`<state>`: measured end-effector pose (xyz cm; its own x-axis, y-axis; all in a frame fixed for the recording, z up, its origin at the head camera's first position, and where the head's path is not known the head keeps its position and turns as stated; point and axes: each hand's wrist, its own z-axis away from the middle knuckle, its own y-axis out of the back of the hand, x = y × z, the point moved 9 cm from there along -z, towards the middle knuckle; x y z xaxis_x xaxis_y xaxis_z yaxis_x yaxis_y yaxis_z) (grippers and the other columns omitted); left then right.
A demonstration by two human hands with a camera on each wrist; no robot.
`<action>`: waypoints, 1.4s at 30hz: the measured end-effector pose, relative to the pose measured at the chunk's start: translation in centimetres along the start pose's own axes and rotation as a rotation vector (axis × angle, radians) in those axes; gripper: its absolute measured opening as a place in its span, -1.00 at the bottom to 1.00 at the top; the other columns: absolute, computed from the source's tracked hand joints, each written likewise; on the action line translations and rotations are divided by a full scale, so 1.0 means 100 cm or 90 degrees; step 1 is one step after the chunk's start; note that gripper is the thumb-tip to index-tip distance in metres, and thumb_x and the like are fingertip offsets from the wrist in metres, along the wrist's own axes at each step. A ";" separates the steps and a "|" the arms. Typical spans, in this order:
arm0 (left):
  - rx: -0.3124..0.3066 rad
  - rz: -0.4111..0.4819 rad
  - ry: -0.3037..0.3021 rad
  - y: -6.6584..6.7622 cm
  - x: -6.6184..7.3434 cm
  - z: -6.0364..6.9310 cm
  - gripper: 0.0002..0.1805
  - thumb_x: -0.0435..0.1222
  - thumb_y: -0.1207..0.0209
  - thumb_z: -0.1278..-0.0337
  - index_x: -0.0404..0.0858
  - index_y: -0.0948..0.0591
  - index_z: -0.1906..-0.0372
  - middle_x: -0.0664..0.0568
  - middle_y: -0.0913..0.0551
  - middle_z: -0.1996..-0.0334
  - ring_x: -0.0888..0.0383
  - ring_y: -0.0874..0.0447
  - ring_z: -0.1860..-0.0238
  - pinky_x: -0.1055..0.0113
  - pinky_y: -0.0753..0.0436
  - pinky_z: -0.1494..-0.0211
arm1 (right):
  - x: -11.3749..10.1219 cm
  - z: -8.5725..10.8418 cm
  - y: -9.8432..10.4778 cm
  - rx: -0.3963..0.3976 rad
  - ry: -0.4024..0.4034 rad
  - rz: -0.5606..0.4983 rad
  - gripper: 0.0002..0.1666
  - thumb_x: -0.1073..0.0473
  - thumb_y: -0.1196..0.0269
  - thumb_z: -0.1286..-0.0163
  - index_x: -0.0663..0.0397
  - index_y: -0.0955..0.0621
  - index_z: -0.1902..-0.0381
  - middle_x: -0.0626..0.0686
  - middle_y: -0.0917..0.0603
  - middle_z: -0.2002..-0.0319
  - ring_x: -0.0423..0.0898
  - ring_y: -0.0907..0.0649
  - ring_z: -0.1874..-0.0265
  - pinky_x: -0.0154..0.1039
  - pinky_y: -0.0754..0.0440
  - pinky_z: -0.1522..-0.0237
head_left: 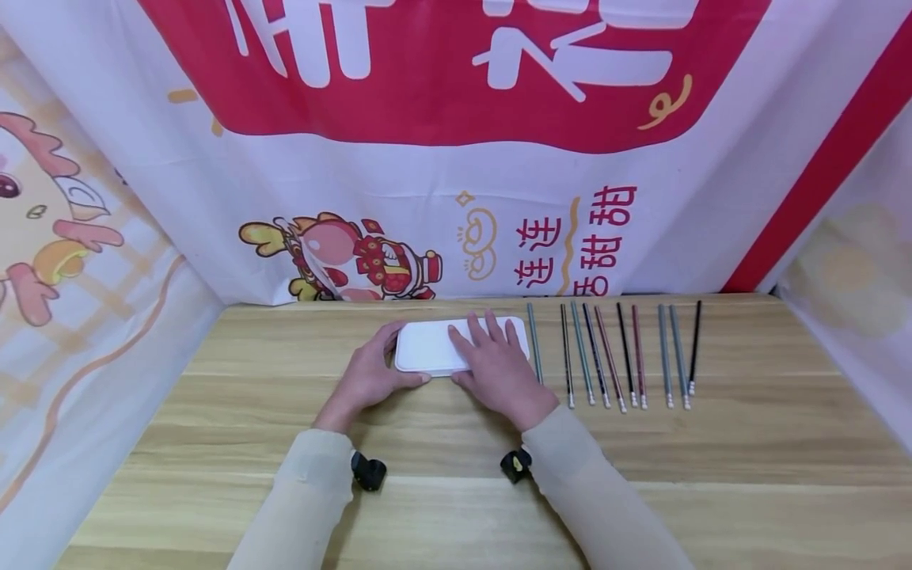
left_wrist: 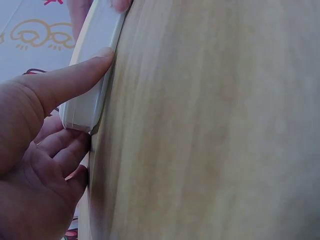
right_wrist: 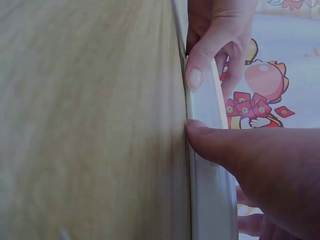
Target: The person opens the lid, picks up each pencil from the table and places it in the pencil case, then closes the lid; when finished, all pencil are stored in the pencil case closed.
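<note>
A flat white pencil case [head_left: 427, 346] with rounded corners lies shut on the wooden table, toward the back. My left hand [head_left: 372, 368] grips its left end, thumb along the front edge and fingers around the end. In the left wrist view, that thumb [left_wrist: 82, 75] lies on the case's front side. Across the right part of the lid spreads my right hand [head_left: 499, 368], its fingertips reaching near the back edge. The right thumb [right_wrist: 210, 142] presses the front side in the right wrist view. What lies inside the case is hidden.
Several pencils with white eraser ends lie roughly side by side right of the case, among them a teal pencil [head_left: 534, 340], a red pencil [head_left: 638, 356] and a black pencil [head_left: 695, 348]. A printed cloth [head_left: 427, 174] hangs behind the table [head_left: 442, 514].
</note>
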<state>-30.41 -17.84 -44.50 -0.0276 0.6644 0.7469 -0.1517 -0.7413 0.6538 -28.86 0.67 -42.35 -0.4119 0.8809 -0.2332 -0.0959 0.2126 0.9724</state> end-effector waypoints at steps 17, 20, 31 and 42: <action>-0.003 -0.010 -0.009 0.002 0.002 0.001 0.07 -0.19 -0.60 -0.14 -0.17 -0.25 -0.67 -0.19 -0.31 -0.68 -0.16 -0.29 -0.68 -0.09 -0.33 -0.73 | -0.017 -0.012 0.010 -0.088 0.107 0.223 -0.14 -0.24 -0.23 -0.62 -0.23 -0.25 -0.72 0.39 -0.38 -0.60 0.46 -0.42 -0.55 0.38 -0.62 -0.41; -0.007 -0.010 -0.012 0.001 0.004 0.000 0.07 -0.20 -0.60 -0.14 -0.17 -0.25 -0.67 -0.19 -0.32 -0.67 -0.17 -0.30 -0.68 -0.09 -0.34 -0.73 | -0.020 -0.013 0.012 -0.092 0.130 0.268 -0.14 -0.26 -0.22 -0.62 -0.18 -0.27 -0.72 0.41 -0.44 -0.55 0.46 -0.50 -0.49 0.30 -0.73 -0.29; -0.006 0.000 -0.002 0.002 0.002 -0.002 0.08 -0.21 -0.62 -0.11 -0.15 -0.26 -0.67 -0.17 -0.33 -0.67 -0.16 -0.30 -0.68 -0.08 -0.34 -0.73 | -0.024 -0.016 0.014 -0.109 0.140 0.290 -0.16 -0.23 -0.24 -0.62 -0.10 -0.31 -0.69 0.42 -0.50 -0.50 0.45 -0.55 -0.45 0.17 -0.77 -0.29; -0.010 0.014 -0.003 0.001 0.001 -0.003 0.07 -0.22 -0.63 -0.08 -0.16 -0.29 -0.65 -0.18 -0.35 -0.66 -0.17 -0.30 -0.67 -0.10 -0.33 -0.73 | -0.028 -0.015 0.008 -0.130 0.127 0.277 -0.20 -0.13 -0.17 -0.66 0.01 -0.29 -0.70 0.47 -0.43 -0.54 0.45 -0.49 -0.50 0.30 -0.72 -0.31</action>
<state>-30.74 -17.81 -44.35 -0.0264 0.6475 0.7616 -0.1671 -0.7540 0.6353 -29.16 -2.28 -40.92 -0.6156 0.7677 0.1781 -0.0444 -0.2594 0.9648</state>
